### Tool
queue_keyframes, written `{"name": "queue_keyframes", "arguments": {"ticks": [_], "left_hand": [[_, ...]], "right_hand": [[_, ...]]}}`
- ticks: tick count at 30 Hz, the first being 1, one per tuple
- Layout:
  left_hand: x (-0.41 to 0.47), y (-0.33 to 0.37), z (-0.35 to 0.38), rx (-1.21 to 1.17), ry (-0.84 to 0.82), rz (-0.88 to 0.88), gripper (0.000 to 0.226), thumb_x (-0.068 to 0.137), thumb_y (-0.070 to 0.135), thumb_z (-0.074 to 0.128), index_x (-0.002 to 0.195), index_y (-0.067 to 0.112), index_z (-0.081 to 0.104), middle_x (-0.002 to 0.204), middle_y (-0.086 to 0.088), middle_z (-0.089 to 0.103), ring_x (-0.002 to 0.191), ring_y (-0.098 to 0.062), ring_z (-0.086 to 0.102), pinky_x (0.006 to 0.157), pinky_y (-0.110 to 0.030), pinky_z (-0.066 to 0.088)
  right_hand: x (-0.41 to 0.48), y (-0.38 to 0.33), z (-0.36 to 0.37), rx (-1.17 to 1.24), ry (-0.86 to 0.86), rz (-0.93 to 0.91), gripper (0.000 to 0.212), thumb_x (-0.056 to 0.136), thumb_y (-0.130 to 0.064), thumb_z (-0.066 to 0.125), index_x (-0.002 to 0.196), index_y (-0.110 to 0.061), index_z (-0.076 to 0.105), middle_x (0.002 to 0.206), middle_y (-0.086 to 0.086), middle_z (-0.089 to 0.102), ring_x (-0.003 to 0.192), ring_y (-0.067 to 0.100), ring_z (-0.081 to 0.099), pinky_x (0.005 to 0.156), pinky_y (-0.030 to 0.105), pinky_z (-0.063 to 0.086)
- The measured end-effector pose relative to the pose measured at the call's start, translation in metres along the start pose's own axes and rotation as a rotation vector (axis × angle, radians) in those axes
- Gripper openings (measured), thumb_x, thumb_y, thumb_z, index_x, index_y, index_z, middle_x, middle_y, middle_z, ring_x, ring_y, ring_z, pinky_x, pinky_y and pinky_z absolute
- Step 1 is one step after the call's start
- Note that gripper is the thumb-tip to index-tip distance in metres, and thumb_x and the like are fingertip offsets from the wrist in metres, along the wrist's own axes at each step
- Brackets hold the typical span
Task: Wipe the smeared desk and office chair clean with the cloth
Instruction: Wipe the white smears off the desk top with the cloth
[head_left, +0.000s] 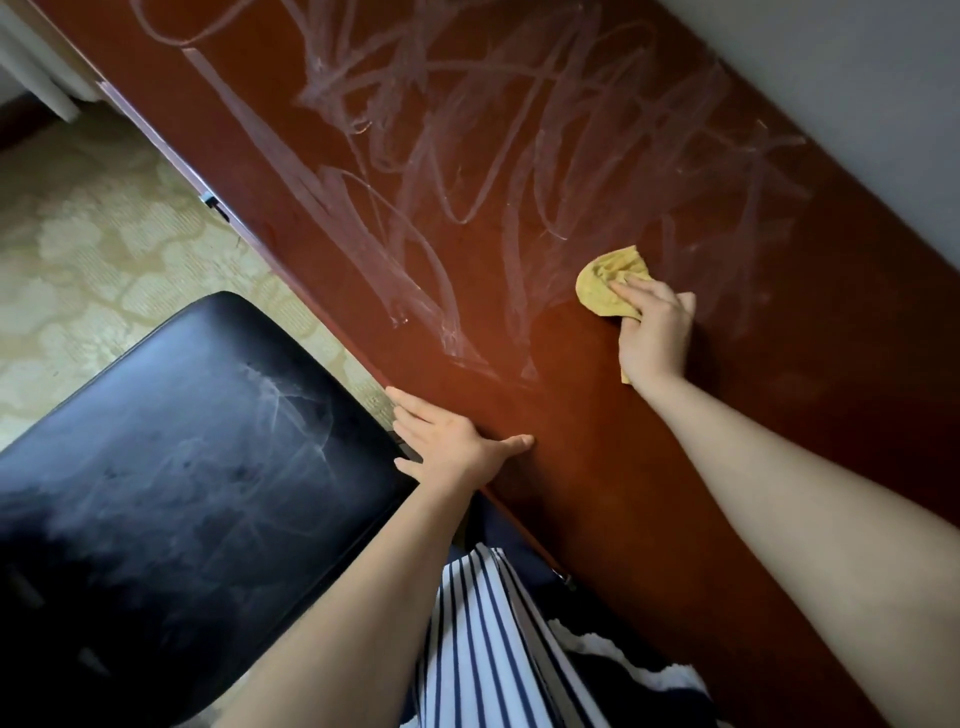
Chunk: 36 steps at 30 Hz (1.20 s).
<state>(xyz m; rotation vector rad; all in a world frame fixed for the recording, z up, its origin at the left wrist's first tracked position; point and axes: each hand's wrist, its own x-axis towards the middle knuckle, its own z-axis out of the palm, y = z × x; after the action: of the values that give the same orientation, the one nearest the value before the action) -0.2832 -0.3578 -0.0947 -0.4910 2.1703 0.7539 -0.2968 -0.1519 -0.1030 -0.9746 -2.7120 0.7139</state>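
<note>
Cloths: one cloth (613, 283), yellow, crumpled, on the worktop (597, 467) amid white smears (467, 130).
Chairs: one black chair (182, 467), smeared, beside the worktop.
Right hand (655, 332): fingers curled, pressing the cloth.
Left hand (452, 436): flat, spread, empty, on the worktop's edge.

No readable text is showing anywhere; no label, brand, number or sign is appearing on any surface; the whitish marks lying across the desk (597, 457) and the chair seat (171, 467) are looking like looping smears only, forming no letters or figures.
</note>
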Motion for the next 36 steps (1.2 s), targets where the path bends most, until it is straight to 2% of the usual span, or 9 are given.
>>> {"name": "queue_keyframes", "arguments": {"ticks": [2,6,10,14,18,23,31,33,36], "left_hand": [[0.001,0.000,-0.001,-0.006,-0.005,-0.006,0.160,0.052,0.057,0.085,0.135,0.004,-0.040,0.157,-0.010,-0.007,0.145,-0.024,-0.007,0.115,-0.055,0.004],[0.001,0.004,-0.003,-0.008,-0.021,-0.024,0.159,0.053,0.056,0.085,0.134,0.005,-0.042,0.156,-0.011,-0.009,0.145,-0.025,-0.009,0.116,-0.055,0.005],[0.002,0.003,-0.003,-0.021,-0.013,-0.020,0.158,0.053,0.054,0.086,0.136,0.005,-0.039,0.156,-0.011,-0.009,0.145,-0.025,-0.010,0.115,-0.055,0.004],[0.002,0.002,-0.002,-0.012,-0.005,-0.005,0.158,0.054,0.055,0.085,0.135,0.005,-0.040,0.157,-0.011,-0.009,0.145,-0.025,-0.011,0.116,-0.054,0.003],[-0.001,-0.001,-0.001,-0.034,0.037,0.023,0.158,0.053,0.055,0.086,0.137,0.005,-0.038,0.156,-0.013,-0.003,0.145,-0.025,-0.004,0.116,-0.053,0.010],[-0.002,-0.003,0.003,-0.120,0.093,0.048,0.157,0.050,0.044,0.091,0.141,0.006,-0.032,0.156,-0.011,0.002,0.145,-0.024,0.001,0.115,-0.052,0.015],[0.001,-0.003,0.005,-0.170,0.100,0.059,0.156,0.047,0.043,0.092,0.144,0.004,-0.024,0.154,-0.012,0.009,0.143,-0.026,0.009,0.116,-0.047,0.018],[0.000,-0.005,0.005,-0.159,0.095,0.057,0.157,0.046,0.047,0.091,0.145,0.005,-0.023,0.155,-0.010,0.007,0.144,-0.024,0.009,0.115,-0.049,0.019],[-0.003,-0.008,0.007,-0.220,0.110,0.115,0.158,0.046,0.043,0.092,0.144,0.010,-0.028,0.158,-0.003,-0.003,0.146,-0.022,0.009,0.114,-0.051,0.021]], "right_hand": [[0.007,-0.018,0.012,-0.007,-0.049,-0.077,0.045,0.086,0.009,0.053,0.122,-0.016,0.064,0.127,0.001,0.059,0.109,0.022,0.043,0.091,0.016,0.033],[0.003,-0.054,0.036,-0.006,-0.141,-0.310,0.048,0.084,0.010,0.053,0.119,-0.019,0.066,0.123,-0.001,0.061,0.102,0.025,0.045,0.093,0.030,0.042],[-0.019,-0.074,0.053,-0.022,-0.319,-0.527,0.052,0.084,0.009,0.052,0.120,-0.024,0.066,0.128,-0.008,0.058,0.101,0.017,0.038,0.088,0.022,0.025],[-0.038,-0.068,0.055,0.032,-0.391,-0.802,0.048,0.077,0.011,0.056,0.110,-0.020,0.072,0.119,-0.003,0.066,0.092,0.016,0.037,0.079,0.029,0.026],[-0.053,-0.042,0.036,0.009,-0.384,-0.934,0.042,0.074,0.005,0.054,0.105,-0.016,0.074,0.113,0.003,0.069,0.089,0.021,0.045,0.077,0.031,0.035],[-0.071,0.006,0.006,-0.033,-0.328,-0.880,0.040,0.078,-0.002,0.051,0.108,-0.017,0.072,0.115,0.002,0.068,0.089,0.017,0.039,0.072,0.039,0.044],[-0.060,0.075,-0.041,-0.156,-0.238,-0.677,0.072,0.056,0.026,0.068,0.117,-0.012,0.068,0.120,0.007,0.065,0.087,0.017,0.036,0.075,0.039,0.052],[-0.050,0.081,-0.049,-0.198,-0.228,-0.599,0.072,0.058,0.026,0.067,0.120,-0.012,0.066,0.121,0.008,0.063,0.087,0.017,0.037,0.079,0.035,0.050],[-0.034,0.080,-0.056,-0.219,-0.169,-0.347,0.062,0.074,0.021,0.058,0.126,-0.013,0.062,0.128,0.007,0.059,0.097,0.026,0.044,0.086,0.042,0.051]]}}
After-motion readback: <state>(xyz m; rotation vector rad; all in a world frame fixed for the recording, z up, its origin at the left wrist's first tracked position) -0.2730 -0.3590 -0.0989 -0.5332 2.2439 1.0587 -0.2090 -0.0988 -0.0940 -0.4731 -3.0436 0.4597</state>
